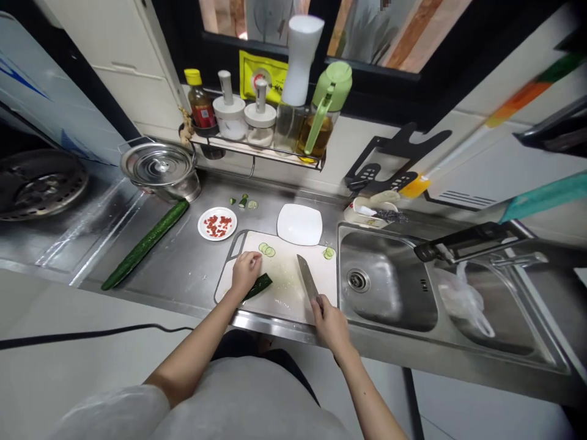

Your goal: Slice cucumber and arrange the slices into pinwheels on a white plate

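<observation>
My right hand (331,322) grips a kitchen knife (307,276) by its handle, with the blade over the right half of a white cutting board (287,308). Above the board's left side, my left hand (245,273) has its fingers curled together; whether anything is between them is hidden. Just beside and partly behind that hand lies a cut piece of cucumber (259,286). Several thin cucumber slices (266,249) overlap just beyond my left fingertips. More slices (329,252) sit at the board's far right corner.
A white plate (299,223) stands behind the board, and a small plate (217,209) of red pieces is left of it. Cucumber scraps (243,201) lie nearby. Further left are a long cucumber (144,245) and a lidded pot (160,171). The sink (385,305) adjoins the right.
</observation>
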`<state>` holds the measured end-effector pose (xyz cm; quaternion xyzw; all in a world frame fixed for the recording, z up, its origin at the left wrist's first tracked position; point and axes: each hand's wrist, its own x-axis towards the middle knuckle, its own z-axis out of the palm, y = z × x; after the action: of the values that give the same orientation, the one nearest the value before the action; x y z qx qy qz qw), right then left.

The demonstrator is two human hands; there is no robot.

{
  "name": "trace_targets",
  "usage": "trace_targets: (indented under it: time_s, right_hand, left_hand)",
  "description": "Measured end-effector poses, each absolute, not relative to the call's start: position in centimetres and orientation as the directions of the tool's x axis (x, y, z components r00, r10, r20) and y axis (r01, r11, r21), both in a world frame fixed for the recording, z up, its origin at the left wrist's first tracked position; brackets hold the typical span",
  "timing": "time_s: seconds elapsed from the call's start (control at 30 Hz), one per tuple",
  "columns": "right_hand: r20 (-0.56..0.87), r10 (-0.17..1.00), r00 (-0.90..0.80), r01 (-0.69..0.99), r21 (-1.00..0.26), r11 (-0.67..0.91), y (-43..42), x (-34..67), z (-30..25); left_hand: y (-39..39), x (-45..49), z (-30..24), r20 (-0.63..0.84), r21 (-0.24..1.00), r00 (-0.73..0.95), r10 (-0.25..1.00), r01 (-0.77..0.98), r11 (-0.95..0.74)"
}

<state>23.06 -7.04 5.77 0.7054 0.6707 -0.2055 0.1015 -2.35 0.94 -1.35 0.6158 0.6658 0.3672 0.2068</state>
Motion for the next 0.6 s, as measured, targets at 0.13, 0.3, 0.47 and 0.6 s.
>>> trace_targets:
  time_s: [0.13, 0.3, 0.47, 0.6]
  right_hand:
    - [-0.481, 0.876, -0.033, 0.989, -0.141, -0.040, -6.6, 22.1, 6.2]
    - [-0.538, 0.831, -0.141, 0.987, -0.138, 0.078, -6.3, 20.4, 7.6]
    - [-0.563, 0.791, -0.239, 0.971, -0.142, 0.193, -6.7, 18.9, 8.3]
    - [-0.569, 0.779, -0.263, 0.965, -0.144, 0.220, -7.1, 18.4, 8.1]
  left_hand:
    - [-2.7, -3.3, -1.5, 0.253, 0.664, 0.081, 0.964, 0.710, -0.234]
    - [-4.1, -3.5, -2.4, 0.283, 0.592, 0.222, 0.933, 0.725, -0.352]
    - [-4.2, -3.4, -2.6, 0.280, 0.579, 0.244, 0.928, 0.728, -0.366]
    - [-4.4, -3.3, -2.3, 0.285, 0.565, 0.249, 0.926, 0.736, -0.372]
